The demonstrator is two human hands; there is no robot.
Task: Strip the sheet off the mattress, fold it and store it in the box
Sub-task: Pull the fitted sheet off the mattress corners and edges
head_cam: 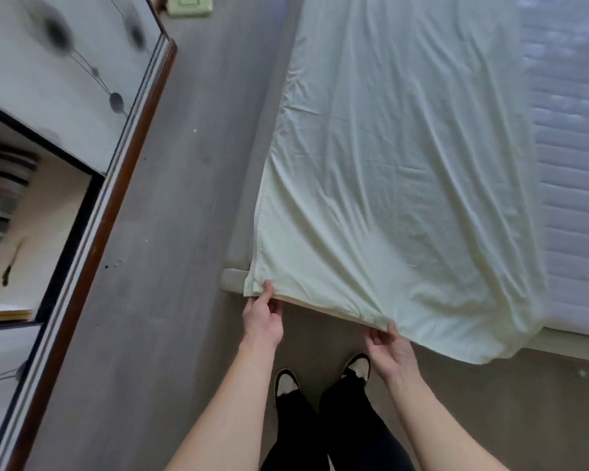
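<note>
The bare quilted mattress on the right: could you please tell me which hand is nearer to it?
Right. The right hand pinches the sheet edge closer to the bare mattress; the left hand pinches the far corner.

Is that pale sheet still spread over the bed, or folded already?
Partly folded: the sheet covers one strip, quilted mattress bare beside it.

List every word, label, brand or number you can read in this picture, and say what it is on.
No readable text anywhere.
Sheet: plain, no label showing.
Mattress: quilted, no tag showing.
Stacked items on the shelf: too blurred to read.
Green object on the floor: no legible marking.
</note>
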